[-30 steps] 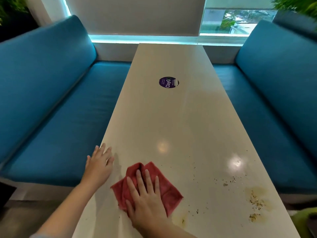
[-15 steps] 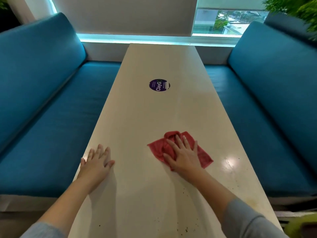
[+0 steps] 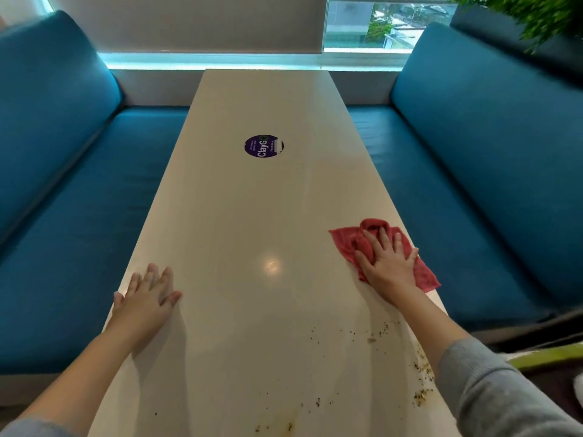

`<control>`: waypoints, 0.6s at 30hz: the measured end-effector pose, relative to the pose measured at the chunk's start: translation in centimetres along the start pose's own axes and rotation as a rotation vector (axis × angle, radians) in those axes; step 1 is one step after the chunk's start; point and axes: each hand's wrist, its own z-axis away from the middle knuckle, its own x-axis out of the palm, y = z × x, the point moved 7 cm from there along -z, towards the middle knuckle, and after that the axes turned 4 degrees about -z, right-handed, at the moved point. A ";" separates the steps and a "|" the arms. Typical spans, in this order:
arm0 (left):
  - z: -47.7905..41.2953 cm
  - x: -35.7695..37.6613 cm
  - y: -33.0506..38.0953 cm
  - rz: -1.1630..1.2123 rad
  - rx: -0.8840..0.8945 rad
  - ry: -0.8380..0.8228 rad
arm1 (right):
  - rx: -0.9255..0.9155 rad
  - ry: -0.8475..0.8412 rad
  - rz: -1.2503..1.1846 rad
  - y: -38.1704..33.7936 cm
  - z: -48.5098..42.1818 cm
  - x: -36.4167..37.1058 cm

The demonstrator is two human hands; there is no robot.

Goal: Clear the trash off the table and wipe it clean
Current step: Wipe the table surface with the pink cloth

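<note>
Cloth shifted rightward under right hand, left hand well apart

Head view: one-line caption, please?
Right hand presses a red cloth at the table's right edge; left hand rests flat; crumbs litter the near end.

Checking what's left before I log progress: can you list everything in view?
Table: one, off-white, centre of view.
Cloth: one, red, by the table's right edge.
Sticker: one, purple, round, mid-table.
Crumbs: many, dark, near right of table.
Left bench: one, blue, left of table.
Right bench: one, blue, right of table.
Plant: one, green, top right corner.
Left hand: one, flat on table's left edge.
Right hand: one, flat on the cloth.
</note>
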 end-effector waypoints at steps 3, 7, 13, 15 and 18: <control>0.0 0.0 0.0 0.006 0.004 -0.004 | 0.055 0.008 -0.005 1.3 3.0 0.0; -0.1 0.0 0.1 0.008 0.014 -0.010 | 0.121 0.025 -0.007 2.4 6.7 0.3; 0.1 -0.3 0.2 0.003 0.024 -0.004 | 0.250 0.061 -0.023 2.4 11.9 1.4; 0.1 -0.5 0.2 0.008 0.024 0.002 | 0.306 0.067 -0.051 2.0 13.5 1.8; 0.2 -0.4 0.3 0.010 0.033 0.011 | 0.342 0.089 -0.087 0.4 16.4 2.3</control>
